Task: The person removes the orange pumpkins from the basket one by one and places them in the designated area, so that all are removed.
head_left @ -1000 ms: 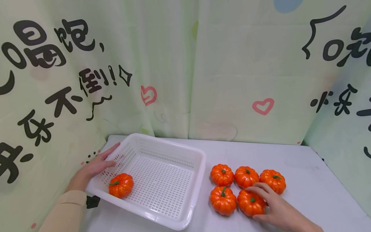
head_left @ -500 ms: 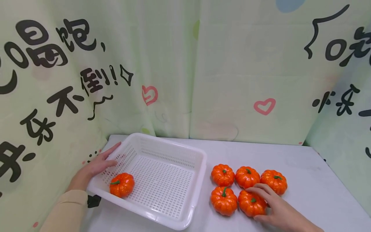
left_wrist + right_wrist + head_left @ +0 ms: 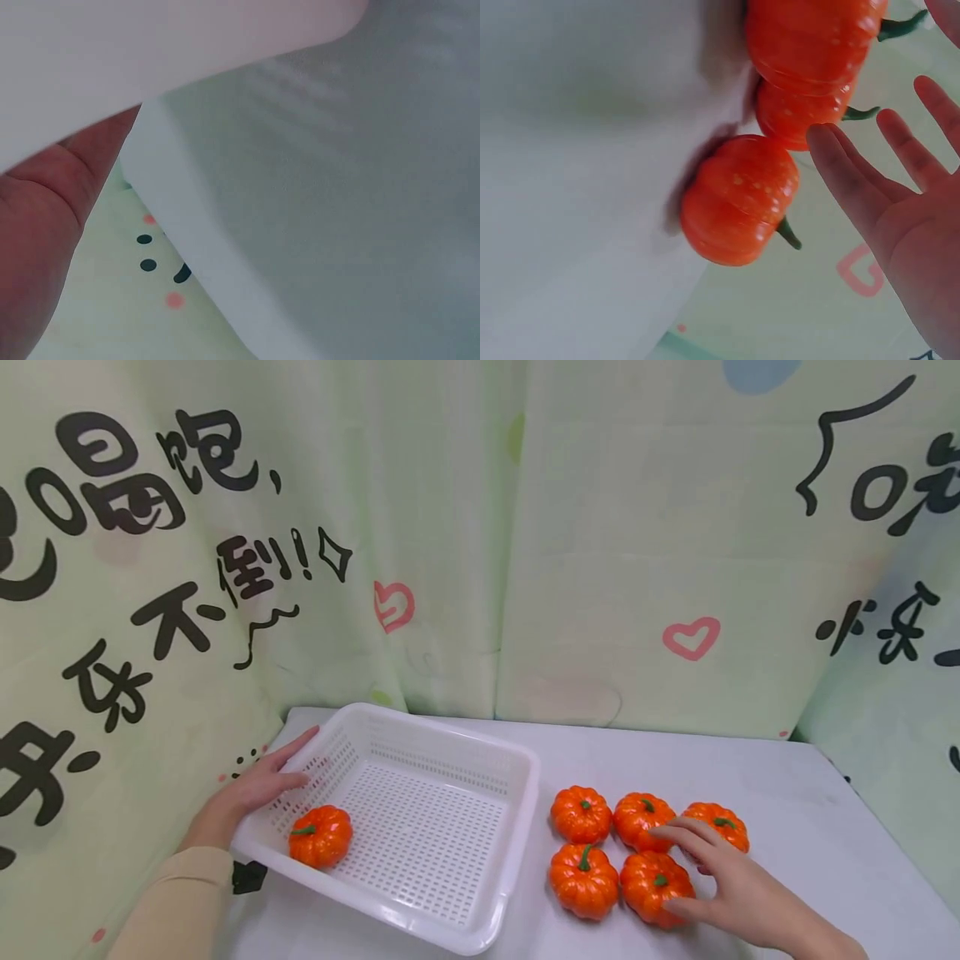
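Observation:
In the head view my left hand (image 3: 258, 789) holds the left side of a white perforated plastic basket (image 3: 427, 835), thumb over the rim and fingers along the outer wall. One shiny orange pumpkin (image 3: 322, 837) with a green stem lies in the basket's near left corner. My right hand (image 3: 742, 889) hovers, fingers spread, over a front pumpkin (image 3: 648, 893) standing on the table. The right wrist view shows extended fingers (image 3: 855, 176) beside the pumpkins (image 3: 739, 202), with nothing gripped. A white surface hides part of my left hand (image 3: 37, 217) in its wrist view.
Touching or close to that front pumpkin are another front pumpkin (image 3: 583, 883) and a back row: left (image 3: 581, 814), middle (image 3: 637, 818) and right (image 3: 723, 822). The white table (image 3: 810, 827) ends at a printed pale green curtain (image 3: 585, 610).
My right hand has risen slightly off the front right pumpkin, its fingertips shifting away and to the right. The left hand and basket keep their places; the whole view shifts a little.

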A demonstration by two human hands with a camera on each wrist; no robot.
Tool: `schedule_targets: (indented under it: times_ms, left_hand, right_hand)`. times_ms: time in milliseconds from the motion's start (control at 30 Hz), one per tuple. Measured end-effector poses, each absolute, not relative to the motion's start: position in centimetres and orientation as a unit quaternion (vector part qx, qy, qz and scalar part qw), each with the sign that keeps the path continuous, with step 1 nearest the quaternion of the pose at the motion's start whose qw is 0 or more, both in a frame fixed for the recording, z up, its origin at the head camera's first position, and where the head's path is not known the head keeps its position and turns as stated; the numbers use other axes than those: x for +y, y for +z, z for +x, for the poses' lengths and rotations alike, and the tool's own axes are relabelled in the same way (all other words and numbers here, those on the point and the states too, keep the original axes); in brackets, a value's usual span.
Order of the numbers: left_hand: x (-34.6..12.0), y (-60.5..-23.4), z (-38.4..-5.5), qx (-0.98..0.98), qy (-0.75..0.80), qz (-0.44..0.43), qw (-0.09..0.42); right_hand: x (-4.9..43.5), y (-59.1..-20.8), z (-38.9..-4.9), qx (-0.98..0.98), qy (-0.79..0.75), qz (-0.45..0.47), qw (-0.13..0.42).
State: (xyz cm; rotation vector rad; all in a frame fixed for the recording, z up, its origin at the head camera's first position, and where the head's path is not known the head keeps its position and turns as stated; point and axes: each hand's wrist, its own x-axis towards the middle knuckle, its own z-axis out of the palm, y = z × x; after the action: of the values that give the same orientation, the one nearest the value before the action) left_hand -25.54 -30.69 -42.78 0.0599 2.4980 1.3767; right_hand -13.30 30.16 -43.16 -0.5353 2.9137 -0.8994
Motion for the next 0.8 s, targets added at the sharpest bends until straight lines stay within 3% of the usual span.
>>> schedule_targets:
  times_ms: [233, 567, 800]
  left_hand:
    - [-30.6, -42.8, -25.5, 0.866, 0.481, 0.022, 0.138]
    - [-30.5, -42.6, -25.3, 0.862, 0.488, 0.012, 0.140]
    - [-30.4, -42.4, -25.3, 0.859, 0.491, 0.005, 0.141]
  right_hand:
    - [29.7, -41.6, -14.3, 0.947, -0.257, -0.189, -0.018]
    - [26.8, -39.1, -16.4, 0.932, -0.288, -0.219, -0.022]
    - [23.1, -37.4, -19.7, 0.917, -0.302, -0.260, -0.008]
